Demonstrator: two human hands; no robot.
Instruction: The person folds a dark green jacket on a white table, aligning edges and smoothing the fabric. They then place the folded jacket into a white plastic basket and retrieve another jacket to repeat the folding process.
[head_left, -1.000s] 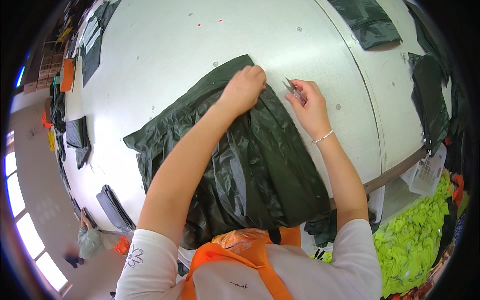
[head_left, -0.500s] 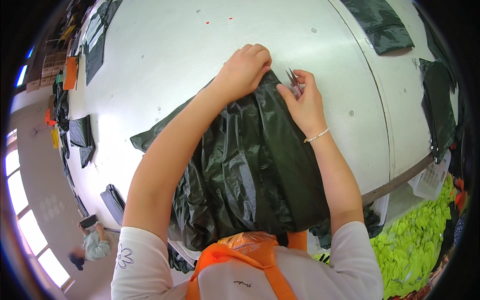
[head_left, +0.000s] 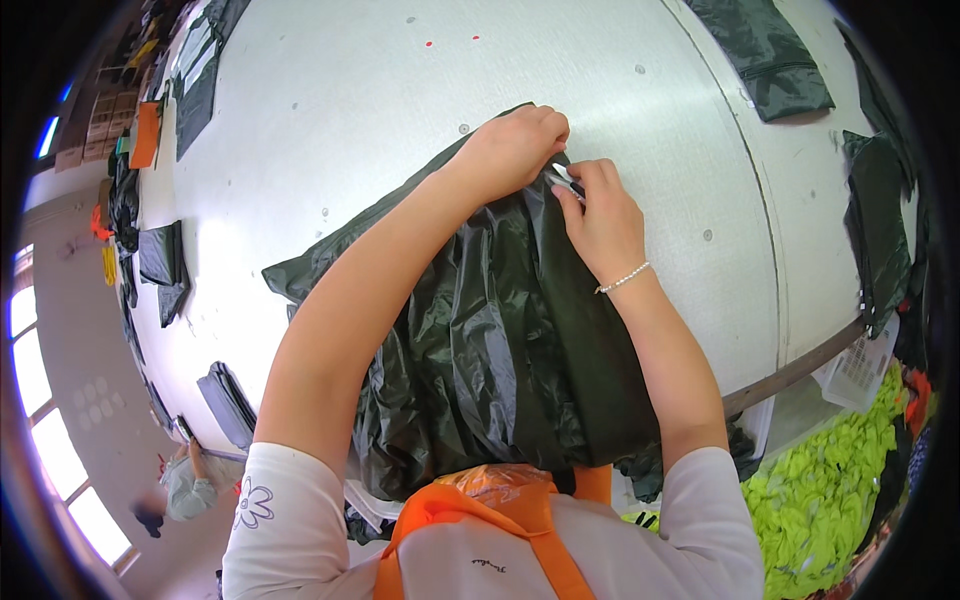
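Note:
A dark green, shiny garment [head_left: 485, 330] lies bunched across the table in front of me, its near part hanging over the edge against my body. My left hand [head_left: 515, 148] is closed on its far right corner, fingers curled over the fabric. My right hand [head_left: 608, 215] grips small scissors [head_left: 566, 182] between thumb and fingers. Their blades point up and left, at the fabric edge just below the left fingertips. Whether the blades touch fabric or thread is too small to tell.
The pale table [head_left: 680, 300] curves round me. Folded dark garments [head_left: 785, 75] lie at the far right, with more [head_left: 163, 265] along the left edge. Bright yellow-green cloth [head_left: 815, 500] is heaped below right beside a white crate [head_left: 858, 370]. Another person [head_left: 188, 485] stands at lower left.
The scissors have moved left and down from beside the garment to its edge. My left hand has shifted slightly right and down with the held corner, and both hands are closer together.

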